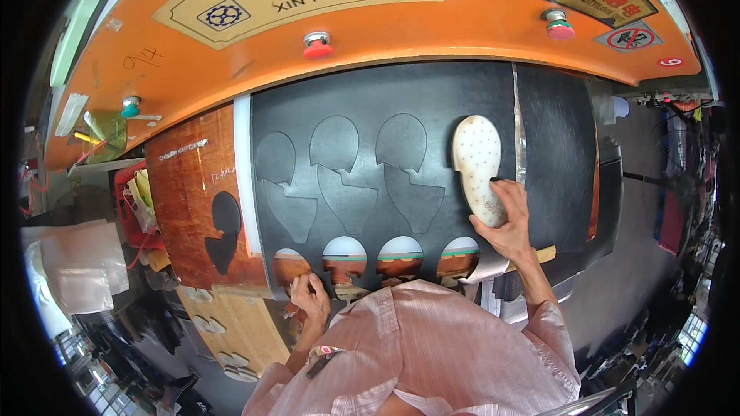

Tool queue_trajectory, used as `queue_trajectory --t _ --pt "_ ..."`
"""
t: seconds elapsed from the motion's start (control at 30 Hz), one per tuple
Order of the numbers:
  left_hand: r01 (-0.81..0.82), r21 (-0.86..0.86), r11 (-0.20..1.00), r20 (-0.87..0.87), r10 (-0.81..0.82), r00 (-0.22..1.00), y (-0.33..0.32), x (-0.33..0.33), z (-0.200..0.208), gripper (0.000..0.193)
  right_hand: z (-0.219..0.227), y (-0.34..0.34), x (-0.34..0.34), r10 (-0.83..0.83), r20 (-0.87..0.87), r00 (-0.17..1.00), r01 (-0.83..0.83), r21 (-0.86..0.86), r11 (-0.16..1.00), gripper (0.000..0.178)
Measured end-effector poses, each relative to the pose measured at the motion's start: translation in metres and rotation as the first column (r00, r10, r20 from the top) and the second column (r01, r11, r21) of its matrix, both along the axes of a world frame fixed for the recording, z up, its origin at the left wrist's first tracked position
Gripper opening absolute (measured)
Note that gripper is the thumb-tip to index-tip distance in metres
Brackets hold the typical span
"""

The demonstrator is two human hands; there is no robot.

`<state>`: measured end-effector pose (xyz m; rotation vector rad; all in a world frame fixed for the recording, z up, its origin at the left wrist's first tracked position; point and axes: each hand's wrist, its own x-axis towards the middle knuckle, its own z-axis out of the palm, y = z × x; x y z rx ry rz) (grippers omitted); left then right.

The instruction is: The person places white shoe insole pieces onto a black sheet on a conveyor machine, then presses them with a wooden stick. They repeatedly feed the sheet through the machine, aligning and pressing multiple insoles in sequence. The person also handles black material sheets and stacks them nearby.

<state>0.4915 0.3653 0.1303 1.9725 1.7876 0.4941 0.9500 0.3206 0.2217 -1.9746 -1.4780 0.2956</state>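
Observation:
A white sole-shaped cutting die (479,154) with small dark dots lies on the right part of a black sheet (354,92). My right hand (509,219) grips the die's near half, thumb on its left side and fingers on its right. At the sheet's near edge, beside the leftmost cut-out hole, my left hand (310,297) is closed with curled fingers on the sheet; its fingertips are partly hidden. Three pairs of sole-part outlines, such as the round heel piece (401,142), are cut into the sheet left of the die.
An orange machine beam (370,38) with a red button (317,45) spans the far side. Left, a brown board (193,185) bears a loose black cut piece (225,216). Nearer stands a wooden surface (239,316) with pale sole-like pieces. A dark sheet (555,154) lies right.

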Motion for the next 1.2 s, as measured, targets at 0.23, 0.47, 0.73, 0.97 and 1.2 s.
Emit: queue_trajectory --t 0.23,0.47,0.73,0.97,1.2 --pt "-0.043 0.102 0.994 0.025 0.041 0.999 0.033 0.022 -0.002 0.025 -0.036 0.019 0.011 -0.019 0.108 0.994 0.017 0.013 1.0 0.068" --pt "-0.097 0.31 0.946 0.14 0.056 0.989 0.105 0.068 -0.011 0.018 -0.026 0.085 0.045 -0.014 0.168 0.986 -0.017 0.184 0.983 0.067" --pt "-0.095 0.28 0.955 0.061 0.081 0.995 0.199 0.116 -0.01 0.034 0.071 0.165 0.079 -0.275 0.002 0.961 0.23 0.54 0.81 0.012" --pt "-0.097 0.102 0.99 0.182 0.077 0.98 0.272 0.148 0.017 0.04 0.064 0.196 0.063 -0.051 -0.057 0.997 0.07 0.427 0.901 0.011" --pt "-0.111 0.194 0.975 0.143 0.084 0.986 0.292 0.163 0.025 0.042 -0.019 0.148 0.012 -0.076 0.064 0.995 0.067 0.132 0.989 0.03"
